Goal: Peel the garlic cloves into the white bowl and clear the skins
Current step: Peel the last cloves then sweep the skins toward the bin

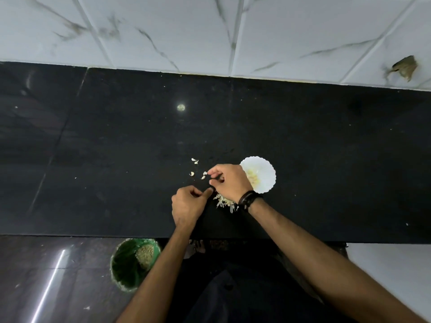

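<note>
While the green bin (133, 264) stands on the floor at 7 o'clock, the left hand (189, 205) is loosely curled on the black counter (93, 159); whether it grips anything, I cannot tell. Skins (224, 202) lie between the hands. The right hand (229, 181) pinches a garlic clove (204, 174). The white bowl (263, 173) sits at its 3 o'clock, touching. Loose cloves (191, 174) lie at 10 o'clock.

Black counter, marbled wall, green bin on the floor

A polished black stone countertop (116, 148) runs left to right, carrying a small round light reflection (181, 107). Behind it, at the far side, stands a white marble-veined tiled wall (186, 31) with a brown chipped patch (404, 67) at far right. Below the near edge, a green bin (127, 269) sits on the dark glossy floor (46, 276).
</note>
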`<action>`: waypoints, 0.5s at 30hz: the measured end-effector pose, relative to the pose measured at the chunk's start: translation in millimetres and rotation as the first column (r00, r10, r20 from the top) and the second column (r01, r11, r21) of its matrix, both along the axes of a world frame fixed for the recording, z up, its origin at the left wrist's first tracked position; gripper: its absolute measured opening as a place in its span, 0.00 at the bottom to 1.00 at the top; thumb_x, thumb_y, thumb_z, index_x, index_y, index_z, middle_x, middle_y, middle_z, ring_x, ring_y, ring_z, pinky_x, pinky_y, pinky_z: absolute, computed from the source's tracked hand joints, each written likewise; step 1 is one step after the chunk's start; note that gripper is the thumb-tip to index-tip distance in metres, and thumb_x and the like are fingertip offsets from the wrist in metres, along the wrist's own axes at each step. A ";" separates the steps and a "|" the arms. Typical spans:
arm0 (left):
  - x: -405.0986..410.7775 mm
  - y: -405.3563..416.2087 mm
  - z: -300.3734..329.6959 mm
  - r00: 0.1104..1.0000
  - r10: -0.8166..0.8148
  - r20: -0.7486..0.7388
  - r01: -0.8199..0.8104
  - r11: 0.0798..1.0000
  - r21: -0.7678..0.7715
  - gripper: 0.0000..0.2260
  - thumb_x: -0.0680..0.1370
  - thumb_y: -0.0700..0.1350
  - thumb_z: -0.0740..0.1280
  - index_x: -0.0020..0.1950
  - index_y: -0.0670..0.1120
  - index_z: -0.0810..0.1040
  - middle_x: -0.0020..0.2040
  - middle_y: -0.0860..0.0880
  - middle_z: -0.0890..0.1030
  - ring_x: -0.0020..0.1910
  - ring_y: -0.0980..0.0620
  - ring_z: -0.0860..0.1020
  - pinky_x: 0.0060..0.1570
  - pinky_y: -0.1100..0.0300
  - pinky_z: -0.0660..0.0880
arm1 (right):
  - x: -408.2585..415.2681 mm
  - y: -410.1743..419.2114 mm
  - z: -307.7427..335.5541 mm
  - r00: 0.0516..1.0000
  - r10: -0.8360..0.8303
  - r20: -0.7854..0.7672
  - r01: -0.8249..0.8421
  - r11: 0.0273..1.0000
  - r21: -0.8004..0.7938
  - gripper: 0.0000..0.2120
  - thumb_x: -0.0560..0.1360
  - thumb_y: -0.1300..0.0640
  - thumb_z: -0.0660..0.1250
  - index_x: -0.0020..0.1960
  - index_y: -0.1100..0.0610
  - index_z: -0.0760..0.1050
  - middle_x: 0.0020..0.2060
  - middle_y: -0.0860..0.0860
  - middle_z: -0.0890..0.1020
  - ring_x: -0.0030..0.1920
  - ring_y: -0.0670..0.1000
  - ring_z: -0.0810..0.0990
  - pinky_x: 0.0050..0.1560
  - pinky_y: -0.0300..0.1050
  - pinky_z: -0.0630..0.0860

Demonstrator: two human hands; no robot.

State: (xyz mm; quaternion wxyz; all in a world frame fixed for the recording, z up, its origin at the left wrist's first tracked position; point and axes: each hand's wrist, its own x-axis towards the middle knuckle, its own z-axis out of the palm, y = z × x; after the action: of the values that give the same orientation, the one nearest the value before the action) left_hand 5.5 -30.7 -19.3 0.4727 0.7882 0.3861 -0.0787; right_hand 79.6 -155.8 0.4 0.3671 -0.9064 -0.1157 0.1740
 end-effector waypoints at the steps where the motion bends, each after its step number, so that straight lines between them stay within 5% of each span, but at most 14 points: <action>1: -1.9 1.8 -0.4 1.000 0.022 0.009 -0.022 1.000 0.002 0.16 0.70 0.61 0.76 0.34 0.50 0.80 0.33 0.53 0.82 0.35 0.54 0.80 0.34 0.60 0.75 | 3.5 7.5 -2.9 0.998 0.051 0.032 -0.049 0.998 -0.050 0.10 0.73 0.60 0.73 0.53 0.51 0.84 0.46 0.46 0.85 0.44 0.45 0.82 0.51 0.43 0.80; 6: -6.8 10.6 -2.6 0.996 0.056 0.067 -0.055 0.998 -0.007 0.09 0.74 0.55 0.75 0.41 0.51 0.80 0.36 0.54 0.82 0.38 0.56 0.81 0.40 0.56 0.80 | 15.8 27.9 -19.2 0.970 0.218 0.111 -0.180 0.942 -0.283 0.08 0.75 0.54 0.72 0.54 0.49 0.83 0.50 0.47 0.83 0.51 0.51 0.82 0.51 0.47 0.79; 15: -5.2 15.4 -4.1 0.983 0.096 0.154 -0.088 0.994 -0.058 0.05 0.76 0.50 0.74 0.44 0.50 0.83 0.38 0.53 0.83 0.38 0.57 0.81 0.42 0.59 0.79 | 18.4 28.8 -32.4 0.970 0.180 0.165 -0.145 0.968 -0.203 0.02 0.77 0.57 0.71 0.45 0.52 0.81 0.42 0.46 0.79 0.48 0.48 0.78 0.45 0.47 0.77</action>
State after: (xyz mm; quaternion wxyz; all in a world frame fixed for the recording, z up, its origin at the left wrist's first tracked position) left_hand 0.3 -15.3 -23.5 0.5247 0.7609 0.3817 -0.0047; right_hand 98.0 -127.0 -32.0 0.2517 -0.9366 -0.2061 0.1301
